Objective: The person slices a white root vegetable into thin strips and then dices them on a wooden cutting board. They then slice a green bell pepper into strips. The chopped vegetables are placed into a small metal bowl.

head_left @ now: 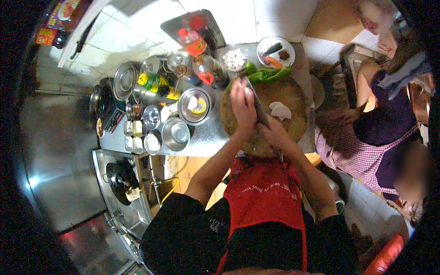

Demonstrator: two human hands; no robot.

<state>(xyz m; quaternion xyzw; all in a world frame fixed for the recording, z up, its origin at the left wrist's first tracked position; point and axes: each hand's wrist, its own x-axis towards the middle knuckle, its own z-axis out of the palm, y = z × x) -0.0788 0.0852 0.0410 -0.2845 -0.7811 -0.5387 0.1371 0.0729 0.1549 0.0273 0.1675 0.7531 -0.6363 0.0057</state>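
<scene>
Over the round wooden chopping board point(298, 91) I hold a cleaver point(260, 107), its blade seen nearly edge-on. My right hand point(275, 133) is closed round its handle end. Along the blade's left side lies my left hand point(243, 103), fingers together and bent against the metal; its fingertips are partly blurred. Just right of the blade, thin white slices point(280, 111) rest in a small overlapping pile on the board. Long green peppers point(270, 74) lie at the board's far edge, apart from both hands.
Beyond the board stand a bowl of white pieces point(234, 59) and a plate of mixed vegetables point(276, 51). Bottles point(192, 43) and metal bowls point(176, 134) crowd the counter's left. A wok point(120, 181) sits lower left. Another person in a checked apron point(353, 158) is at right.
</scene>
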